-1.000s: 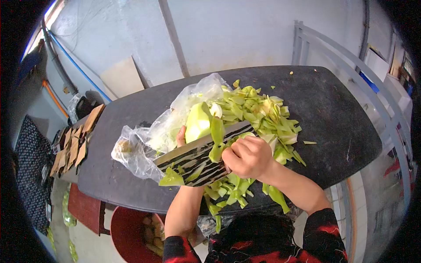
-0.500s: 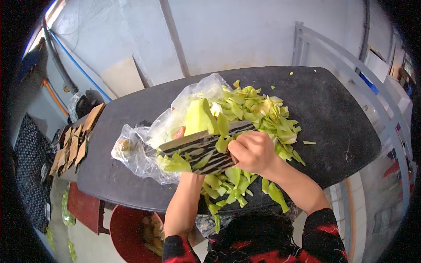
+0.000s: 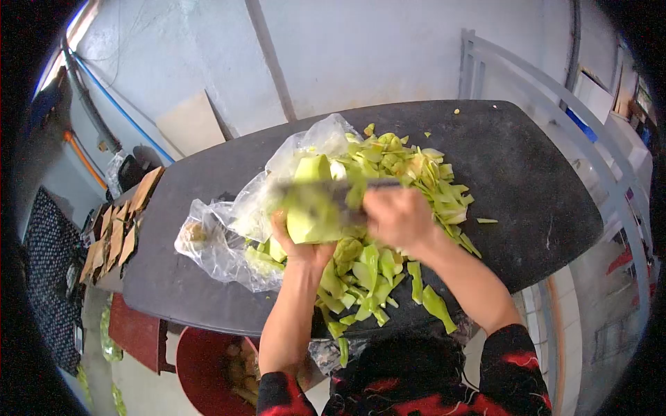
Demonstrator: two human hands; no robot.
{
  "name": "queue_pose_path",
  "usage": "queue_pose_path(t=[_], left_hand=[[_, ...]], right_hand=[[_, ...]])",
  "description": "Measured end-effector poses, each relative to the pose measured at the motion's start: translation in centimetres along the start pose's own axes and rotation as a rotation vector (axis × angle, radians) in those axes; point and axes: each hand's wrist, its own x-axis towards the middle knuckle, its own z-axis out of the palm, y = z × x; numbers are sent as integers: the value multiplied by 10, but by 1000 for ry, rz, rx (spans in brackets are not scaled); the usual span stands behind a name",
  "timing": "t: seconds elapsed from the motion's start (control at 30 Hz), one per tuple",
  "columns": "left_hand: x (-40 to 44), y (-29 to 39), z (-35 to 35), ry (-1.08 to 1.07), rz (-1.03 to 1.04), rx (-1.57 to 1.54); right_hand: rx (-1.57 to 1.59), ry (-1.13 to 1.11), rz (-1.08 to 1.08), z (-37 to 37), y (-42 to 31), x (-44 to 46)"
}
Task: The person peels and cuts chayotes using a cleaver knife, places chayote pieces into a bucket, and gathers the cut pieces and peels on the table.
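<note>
My left hand (image 3: 300, 248) grips a pale green peeled vegetable (image 3: 310, 225) from below and its left side. A wide-bladed knife (image 3: 333, 187), smeared by motion, lies across the vegetable, with my right hand (image 3: 397, 216) closed round its handle. Green scraps blur against the blade. Beyond and to the right, a heap of green peelings (image 3: 433, 180) covers the black table (image 3: 513, 180), with more peelings (image 3: 371, 274) nearer my body. Left of the vegetable spreads a clear plastic bag (image 3: 229, 260).
Below the table's front edge stands a red bucket (image 3: 201, 367) with pale chunks inside, beside a red stool (image 3: 135, 333). Cardboard pieces (image 3: 128, 239) lie at the far left. A grey metal railing (image 3: 555, 93) runs along the right.
The knife has risen and moved away from me, its striped face no longer plainly seen. More of my left hand and of the vegetable's lower part now shows. Scraps have left the blade's left end.
</note>
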Motion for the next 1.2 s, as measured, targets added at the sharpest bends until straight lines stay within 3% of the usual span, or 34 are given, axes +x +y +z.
queue_pose_path(t=[0.13, 0.2, 0.33, 0.4, 0.47, 0.53, 0.63, 0.8, 0.87, 0.97, 1.07, 1.13, 1.2], left_hand=[[0, -2, 29, -77, -71, 84], [-3, -1, 25, -129, -112, 86], [-2, -3, 16, 160, 0, 114], [-4, -6, 0, 85, 3, -23], [0, 0, 0, -178, -95, -32], [-3, -6, 5, 6, -68, -32], [-3, -3, 31, 163, -29, 73], [-5, 4, 34, 213, -26, 52], [-6, 5, 31, 3, -25, 40], [-3, 5, 25, -17, -126, -26], [-3, 5, 28, -87, -41, -67], [-1, 4, 28, -22, -40, -94], [1, 3, 29, 212, 52, -67]], right_hand=[[-88, -109, 289, 10, 53, -11], [-60, -115, 294, 9, 53, -14], [16, -99, 164, -6, 16, -3], [104, -116, -11, -16, -6, 1], [101, -90, -41, -24, -18, 5], [98, -66, -70, -17, -10, 3], [-39, 24, 79, 15, 32, -6], [-34, -88, 121, 10, 28, -9], [-59, -111, 124, 5, 29, -8], [-183, -197, 337, 21, 57, -14], [-177, -149, 304, 12, 58, -14], [-173, -199, 346, 10, 50, -14], [-65, -134, 283, 14, 44, -13]])
